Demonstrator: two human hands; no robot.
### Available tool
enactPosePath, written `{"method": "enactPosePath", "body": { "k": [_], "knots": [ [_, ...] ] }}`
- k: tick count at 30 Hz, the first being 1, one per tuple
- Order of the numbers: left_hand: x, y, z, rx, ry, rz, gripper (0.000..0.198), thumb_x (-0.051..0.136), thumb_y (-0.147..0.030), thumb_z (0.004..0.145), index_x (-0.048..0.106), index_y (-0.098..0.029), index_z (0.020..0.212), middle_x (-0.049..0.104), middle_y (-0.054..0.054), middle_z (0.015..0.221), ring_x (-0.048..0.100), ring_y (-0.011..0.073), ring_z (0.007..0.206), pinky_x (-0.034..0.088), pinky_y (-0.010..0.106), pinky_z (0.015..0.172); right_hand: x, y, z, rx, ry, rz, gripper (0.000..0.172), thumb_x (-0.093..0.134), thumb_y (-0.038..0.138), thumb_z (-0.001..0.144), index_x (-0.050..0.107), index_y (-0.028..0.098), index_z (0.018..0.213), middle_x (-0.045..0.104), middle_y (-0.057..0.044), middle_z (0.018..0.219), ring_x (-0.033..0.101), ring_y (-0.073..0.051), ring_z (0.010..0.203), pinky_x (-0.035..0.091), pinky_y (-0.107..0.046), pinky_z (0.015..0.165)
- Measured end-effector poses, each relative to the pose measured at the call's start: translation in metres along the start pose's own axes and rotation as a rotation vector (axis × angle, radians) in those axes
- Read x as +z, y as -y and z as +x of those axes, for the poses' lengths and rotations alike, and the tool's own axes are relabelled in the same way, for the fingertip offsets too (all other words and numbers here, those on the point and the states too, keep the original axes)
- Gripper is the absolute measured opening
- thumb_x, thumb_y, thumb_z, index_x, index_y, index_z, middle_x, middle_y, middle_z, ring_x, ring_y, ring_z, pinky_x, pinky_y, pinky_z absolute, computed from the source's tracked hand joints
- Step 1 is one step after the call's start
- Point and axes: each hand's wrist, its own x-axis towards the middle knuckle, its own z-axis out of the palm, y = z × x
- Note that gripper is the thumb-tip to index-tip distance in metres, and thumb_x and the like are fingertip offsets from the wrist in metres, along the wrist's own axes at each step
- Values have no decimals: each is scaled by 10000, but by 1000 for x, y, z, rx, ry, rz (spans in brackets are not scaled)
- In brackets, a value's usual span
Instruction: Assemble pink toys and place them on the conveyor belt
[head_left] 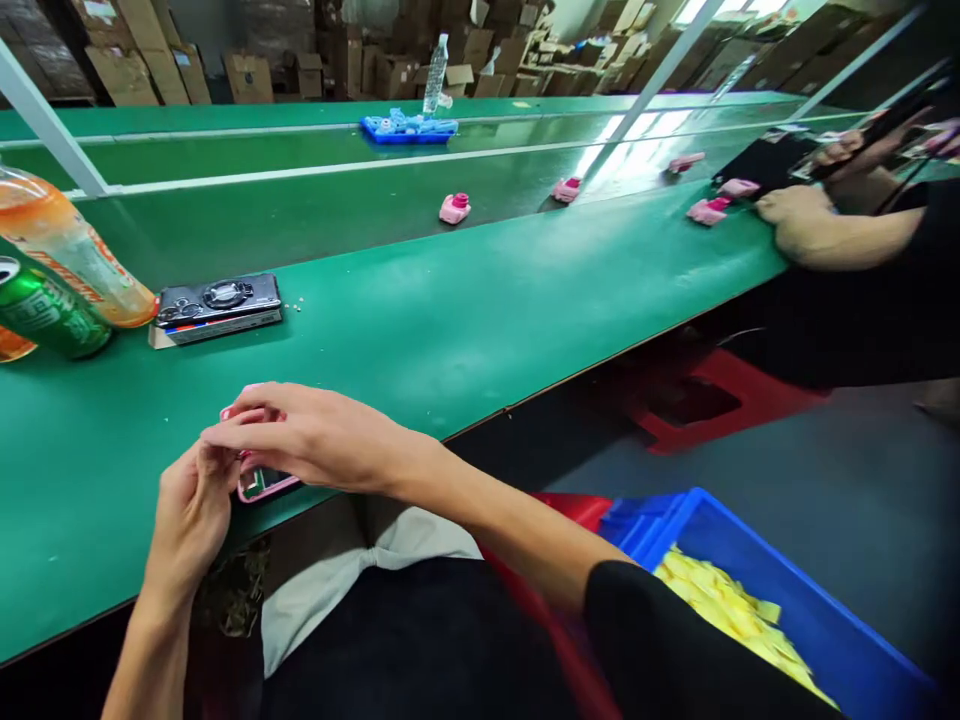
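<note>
Both my hands are over the near edge of a green workbench (247, 330). My left hand (191, 510) and my right hand (307, 435) together hold a small pink-framed object (266, 484), perhaps a toy camera or case. My right hand lies across its top and hides most of it. A dark phone (217, 297) rests on a flat box further up the bench. Several pink toy-like items, including one (454, 208), stand on the green belt and bench strip ahead.
An orange drink bottle (67, 250) and a green can (46, 308) stand at the bench's left. A co-worker's hand (795, 220) is at the right, near pink items. A blue crate of yellow pieces (757, 610) sits low on my right, beyond it a red stool (712, 400).
</note>
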Motion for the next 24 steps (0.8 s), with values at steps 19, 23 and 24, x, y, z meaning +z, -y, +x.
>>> {"method": "enactPosePath", "body": {
  "k": [19, 23, 24],
  "knots": [
    [-2, 4, -12, 6, 11, -98, 396, 714, -600, 864, 605, -242, 994, 567, -23, 724, 464, 113, 567, 389, 215, 482, -2, -8, 19, 159, 122, 269, 68, 668, 148, 976, 644, 141, 1040, 717, -45, 1116, 641, -134, 926, 462, -235, 778],
    [2, -3, -15, 92, -37, -53, 367, 682, -571, 904, 598, -243, 1048, 544, -46, 671, 464, 106, 532, 388, 219, 495, 2, -8, 19, 183, 74, 253, 59, 668, 145, 973, 713, 117, 948, 747, -39, 947, 637, -129, 831, 431, -229, 723],
    [3, -6, -16, 112, -49, -51, 382, 658, -576, 918, 581, -246, 1095, 564, -51, 684, 444, 94, 495, 377, 222, 484, 4, -9, 18, 189, 49, 243, 77, 668, 135, 970, 731, 109, 935, 751, -40, 903, 635, -126, 799, 423, -229, 708]
  ]
}}
